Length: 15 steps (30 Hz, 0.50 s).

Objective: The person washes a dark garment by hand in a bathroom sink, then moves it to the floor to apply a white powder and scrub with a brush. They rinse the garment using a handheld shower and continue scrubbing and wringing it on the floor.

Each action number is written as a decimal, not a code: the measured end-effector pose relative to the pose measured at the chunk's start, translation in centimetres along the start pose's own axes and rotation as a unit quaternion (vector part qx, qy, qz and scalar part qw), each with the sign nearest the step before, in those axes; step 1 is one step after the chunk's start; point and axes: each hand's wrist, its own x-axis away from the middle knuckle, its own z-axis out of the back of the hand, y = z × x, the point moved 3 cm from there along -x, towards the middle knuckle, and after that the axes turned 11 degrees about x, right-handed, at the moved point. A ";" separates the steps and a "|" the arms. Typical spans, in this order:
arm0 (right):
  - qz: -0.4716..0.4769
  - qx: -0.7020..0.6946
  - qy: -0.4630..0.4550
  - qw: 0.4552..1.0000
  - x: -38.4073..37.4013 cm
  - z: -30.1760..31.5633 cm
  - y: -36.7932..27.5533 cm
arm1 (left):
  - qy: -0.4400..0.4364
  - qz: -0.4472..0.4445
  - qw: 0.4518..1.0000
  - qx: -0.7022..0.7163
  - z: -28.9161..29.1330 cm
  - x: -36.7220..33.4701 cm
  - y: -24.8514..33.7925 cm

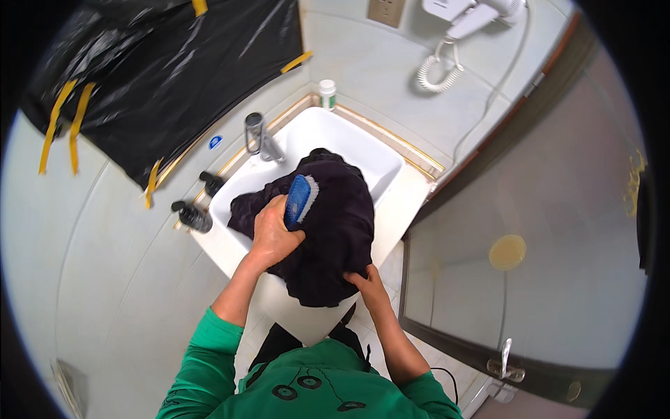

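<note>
While a blue brush [299,201] with white bristles is held over the dark cloth [338,216], the cloth's edge is steadied on the opposite side. The brush's near end is enclosed by the left grip [273,232], which is narrowed around it; the bristles are turned toward the right, and whether they are pressed into the fabric cannot be told. By the right grip [372,286], the near right edge of the cloth is held, with the thumb laid on top and the other fingers partly hidden.

The cloth is heaped in folds in the white sink [314,129] and is draped over its near rim, so that much of the basin is covered. The sink is set into a pale worktop [407,209]. At its left edge a metal faucet [257,136] is mounted, and two dark pump bottles [193,218] are stood near the left corner. Behind the basin, a white bottle [327,95] is placed upright against the wall.

Black plastic sheeting [195,77] is fixed to the wall at the left with yellow tape [52,126]. At the upper right, a white hair dryer [481,17] is mounted.
</note>
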 end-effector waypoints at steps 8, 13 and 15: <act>0.183 -0.032 -0.087 0.979 2.3 -3.2 -0.3 | 0.123 0.078 0.986 0.082 5.1 11.0 3.1; 0.440 0.217 -0.034 0.871 6.0 -7.7 -2.8 | 0.322 0.113 0.920 0.195 9.2 19.3 0.0; 0.401 0.291 -0.114 0.861 7.2 -10.6 -2.0 | 0.345 0.074 0.921 0.167 10.4 21.3 -2.5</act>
